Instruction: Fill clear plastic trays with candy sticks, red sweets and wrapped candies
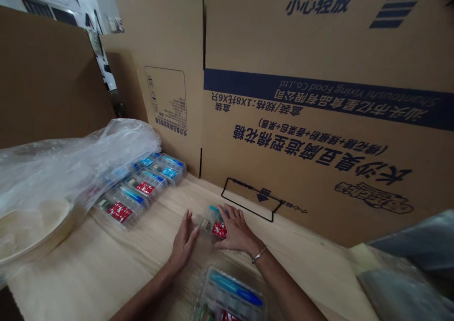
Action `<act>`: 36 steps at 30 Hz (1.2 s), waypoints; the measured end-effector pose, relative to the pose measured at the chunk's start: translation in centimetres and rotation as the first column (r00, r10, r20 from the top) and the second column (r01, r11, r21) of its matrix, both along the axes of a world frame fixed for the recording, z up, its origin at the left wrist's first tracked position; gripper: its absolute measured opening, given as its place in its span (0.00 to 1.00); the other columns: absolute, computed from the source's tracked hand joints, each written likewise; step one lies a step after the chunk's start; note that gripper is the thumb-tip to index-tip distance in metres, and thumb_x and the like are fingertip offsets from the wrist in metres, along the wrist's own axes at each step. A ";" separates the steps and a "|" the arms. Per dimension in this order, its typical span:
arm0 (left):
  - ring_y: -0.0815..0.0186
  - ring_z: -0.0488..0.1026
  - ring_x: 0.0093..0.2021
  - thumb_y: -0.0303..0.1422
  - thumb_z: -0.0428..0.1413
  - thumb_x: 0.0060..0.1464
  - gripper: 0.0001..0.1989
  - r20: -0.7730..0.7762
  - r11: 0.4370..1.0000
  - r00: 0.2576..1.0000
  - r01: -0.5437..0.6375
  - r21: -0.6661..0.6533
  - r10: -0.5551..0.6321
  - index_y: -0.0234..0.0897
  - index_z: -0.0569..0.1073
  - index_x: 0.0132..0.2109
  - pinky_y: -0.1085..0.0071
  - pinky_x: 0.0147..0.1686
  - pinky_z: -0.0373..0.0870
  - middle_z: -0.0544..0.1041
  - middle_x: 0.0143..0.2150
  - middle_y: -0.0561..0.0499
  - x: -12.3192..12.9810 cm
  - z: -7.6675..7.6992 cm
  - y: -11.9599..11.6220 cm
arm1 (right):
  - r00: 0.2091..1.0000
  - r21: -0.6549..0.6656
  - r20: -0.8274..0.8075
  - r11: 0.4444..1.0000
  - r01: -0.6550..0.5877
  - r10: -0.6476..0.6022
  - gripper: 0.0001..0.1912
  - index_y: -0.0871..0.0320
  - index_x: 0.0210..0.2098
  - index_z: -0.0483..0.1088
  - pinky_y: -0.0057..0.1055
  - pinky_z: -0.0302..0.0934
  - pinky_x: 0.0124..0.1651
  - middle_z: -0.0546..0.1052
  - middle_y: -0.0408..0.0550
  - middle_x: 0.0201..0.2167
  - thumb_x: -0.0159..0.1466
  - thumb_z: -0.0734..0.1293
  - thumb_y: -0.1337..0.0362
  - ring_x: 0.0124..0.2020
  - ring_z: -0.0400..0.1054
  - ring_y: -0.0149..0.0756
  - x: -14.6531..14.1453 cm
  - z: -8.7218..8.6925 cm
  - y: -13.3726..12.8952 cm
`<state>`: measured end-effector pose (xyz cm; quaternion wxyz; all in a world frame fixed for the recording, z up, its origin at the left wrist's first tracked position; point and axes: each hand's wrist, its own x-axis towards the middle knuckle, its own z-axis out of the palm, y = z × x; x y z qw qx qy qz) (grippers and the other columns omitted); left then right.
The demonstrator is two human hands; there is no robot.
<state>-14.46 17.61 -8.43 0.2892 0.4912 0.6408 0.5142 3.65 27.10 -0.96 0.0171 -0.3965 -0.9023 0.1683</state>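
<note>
A small clear plastic box (206, 224) lies on the wooden table, with a red packet, a small greenish item and a blue piece inside. My right hand (237, 230) grips its right part, fingers on the far side and thumb on the near side, hiding that end. At the box's left edge is my left hand (183, 245), its fingers stretched out and holding nothing; whether it touches the box I cannot tell. Nearest me, between my forearms, sits another clear box (230, 299) with a blue pen-shaped piece, cut off by the frame.
Several similar filled boxes (144, 186) stand in rows at left, partly under a clear plastic bag (71, 155). A cream-coloured basin (39, 245) is at far left. A large printed carton (301, 122) walls the back. Plastic-wrapped grey material (407, 273) lies at right.
</note>
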 end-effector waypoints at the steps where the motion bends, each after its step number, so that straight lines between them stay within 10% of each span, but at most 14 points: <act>1: 0.54 0.56 0.64 0.51 0.47 0.55 0.36 0.030 1.000 1.000 -0.002 -0.009 0.002 0.34 0.51 0.64 0.54 0.63 0.49 0.58 0.65 0.37 0.3 0.2 0.4 | 1.000 -0.020 -0.021 1.000 0.016 -0.016 0.63 0.56 0.66 0.42 0.51 0.33 0.64 0.44 0.59 0.66 0.37 0.74 0.46 0.65 0.38 0.55 0.4 0.0 -0.2; 4: 0.53 0.57 0.63 0.49 0.51 0.52 0.36 0.131 1.000 0.991 0.010 -0.029 -0.006 0.33 0.55 0.63 0.53 0.61 0.53 0.59 0.64 0.37 1.2 0.9 1.9 | 0.960 -0.040 -0.214 0.984 0.175 -0.179 0.52 0.58 0.64 0.47 0.50 0.34 0.65 0.42 0.57 0.67 0.48 0.70 0.45 0.67 0.34 0.50 1.5 -0.8 -0.8; 7: 0.52 0.63 0.60 0.44 0.54 0.47 0.33 0.228 0.998 0.973 0.042 -0.055 -0.028 0.33 0.62 0.59 0.54 0.58 0.58 0.66 0.60 0.38 2.0 1.6 3.2 | 0.734 -0.184 -0.455 0.860 0.477 -0.504 0.36 0.63 0.59 0.57 0.47 0.47 0.62 0.58 0.61 0.61 0.54 0.64 0.54 0.63 0.49 0.50 2.5 -2.9 -1.3; 11: 0.52 0.70 0.53 0.38 0.58 0.41 0.27 0.331 0.993 0.941 0.094 -0.070 -0.066 0.31 0.71 0.49 0.55 0.56 0.62 0.75 0.50 0.41 2.8 3.1 4.0 | 0.569 -0.332 -0.526 0.768 0.547 -0.632 0.26 0.63 0.47 0.67 0.45 0.61 0.53 0.73 0.57 0.43 0.49 0.64 0.63 0.48 0.67 0.49 3.0 -4.5 -1.5; 16: 0.56 0.72 0.50 0.35 0.59 0.42 0.26 0.384 0.992 0.920 0.106 -0.069 -0.072 0.32 0.70 0.51 0.60 0.53 0.65 0.76 0.49 0.44 3.9 7.0 2.2 | 0.509 -0.343 -0.584 0.761 0.550 -0.632 0.30 0.61 0.52 0.63 0.42 0.65 0.48 0.70 0.55 0.46 0.51 0.65 0.59 0.44 0.68 0.43 4.7 -0.8 -3.7; 21: 0.57 0.71 0.51 0.39 0.57 0.49 0.26 0.281 0.979 0.939 0.206 -0.005 -0.196 0.32 0.68 0.54 0.61 0.52 0.67 0.74 0.52 0.43 5.9 10.4 -5.5 | 0.440 -0.385 -0.658 0.775 0.501 -0.611 0.34 0.58 0.57 0.59 0.34 0.69 0.36 0.66 0.57 0.53 0.54 0.66 0.51 0.47 0.67 0.43 8.5 1.7 -11.6; 27: 0.54 0.66 0.56 0.39 0.54 0.51 0.24 -0.048 0.998 0.997 0.059 -0.034 -0.060 0.36 0.68 0.55 0.53 0.56 0.61 0.71 0.54 0.41 8.0 7.7 -13.4 | 0.531 -0.329 -0.580 0.774 0.541 -0.617 0.34 0.58 0.61 0.51 0.43 0.66 0.48 0.65 0.59 0.54 0.59 0.61 0.50 0.52 0.65 0.47 9.8 -2.8 -19.4; 32: 0.54 0.65 0.56 0.40 0.52 0.53 0.23 0.017 0.999 0.999 0.029 -0.032 -0.028 0.35 0.68 0.55 0.54 0.57 0.60 0.70 0.55 0.40 8.3 6.0 -13.4 | 0.790 0.191 -0.555 0.885 0.426 -0.260 0.38 0.54 0.64 0.46 0.58 0.51 0.59 0.49 0.59 0.64 0.59 0.64 0.54 0.64 0.44 0.57 10.2 -2.7 -20.1; 36: 0.55 0.66 0.55 0.42 0.51 0.54 0.25 0.145 0.997 0.989 0.031 -0.076 -0.019 0.32 0.67 0.55 0.57 0.57 0.61 0.71 0.54 0.40 8.2 5.9 -12.5 | 0.891 0.196 -0.447 0.963 0.185 -0.080 0.41 0.52 0.64 0.46 0.53 0.56 0.58 0.45 0.56 0.66 0.56 0.68 0.54 0.64 0.46 0.56 10.8 -1.9 -19.0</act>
